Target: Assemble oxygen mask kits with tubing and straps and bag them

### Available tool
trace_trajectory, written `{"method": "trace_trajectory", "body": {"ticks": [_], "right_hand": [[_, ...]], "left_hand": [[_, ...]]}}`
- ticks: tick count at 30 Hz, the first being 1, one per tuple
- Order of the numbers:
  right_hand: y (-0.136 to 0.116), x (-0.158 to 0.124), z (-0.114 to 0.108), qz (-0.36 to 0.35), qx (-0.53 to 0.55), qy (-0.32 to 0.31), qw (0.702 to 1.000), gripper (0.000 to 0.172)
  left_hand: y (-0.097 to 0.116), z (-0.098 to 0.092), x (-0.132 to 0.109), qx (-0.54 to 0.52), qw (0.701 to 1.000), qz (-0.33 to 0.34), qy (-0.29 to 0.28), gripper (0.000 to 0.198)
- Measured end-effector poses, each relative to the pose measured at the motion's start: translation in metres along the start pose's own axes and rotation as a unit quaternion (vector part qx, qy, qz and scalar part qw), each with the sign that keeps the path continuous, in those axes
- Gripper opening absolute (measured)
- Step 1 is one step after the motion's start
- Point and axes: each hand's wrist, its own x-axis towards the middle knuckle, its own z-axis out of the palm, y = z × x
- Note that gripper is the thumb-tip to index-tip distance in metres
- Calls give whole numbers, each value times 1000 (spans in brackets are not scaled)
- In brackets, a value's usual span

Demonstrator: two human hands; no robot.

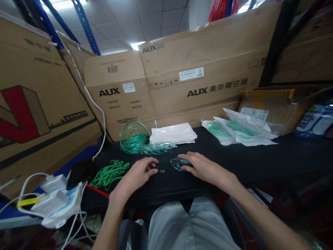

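My right hand (201, 167) has its thumb and fingers around the edge of a clear green oxygen mask (177, 164), low over the black table. My left hand (140, 172) is to the left of it, with fingers curved and a gap between thumb and forefinger. Just off the left thumb tip is a small clear or metal piece (161, 171), too small to name; whether the thumb touches it I cannot tell. Behind the hands lies a row of several clear masks (157, 148). A coil of green tubing (133, 140) rests beside them, and green elastic straps (110, 174) are heaped left of my left hand.
A stack of white pouches (173, 133) lies behind the masks. Packed pouches with green tubing (234, 130) are at the back right, near a plastic-wrapped bottle pack (316, 118). Cardboard (197, 76) walls the back. Chargers (52, 199), cables and a phone (79, 173) sit left.
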Motion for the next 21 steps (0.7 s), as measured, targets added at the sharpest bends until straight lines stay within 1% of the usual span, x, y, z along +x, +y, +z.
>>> {"method": "trace_trajectory", "body": {"ticks": [2, 5, 6, 9, 11, 15, 21], "right_hand": [[-1, 1, -1, 3, 8, -3, 1000, 46], [-1, 3, 1, 0, 19, -4, 1000, 48], [-1, 4, 2, -2, 23, -3, 1000, 48], [1, 6, 6, -9, 36, 2, 999, 44], [2, 6, 6, -11, 47, 3, 999, 43], [3, 5, 4, -18, 74, -3, 997, 45], [-1, 6, 2, -36, 110, -10, 993, 44]], "left_hand": [[-1, 2, -1, -10, 1000, 14, -16, 27], [2, 10, 2, -15, 999, 37, -16, 13], [4, 13, 3, -16, 999, 45, -14, 11], [8, 18, 6, -21, 998, 65, -5, 14], [11, 19, 6, -25, 997, 77, 5, 14], [17, 17, 5, -34, 994, 99, 21, 14], [30, 15, 2, -44, 991, 121, 19, 11]]}}
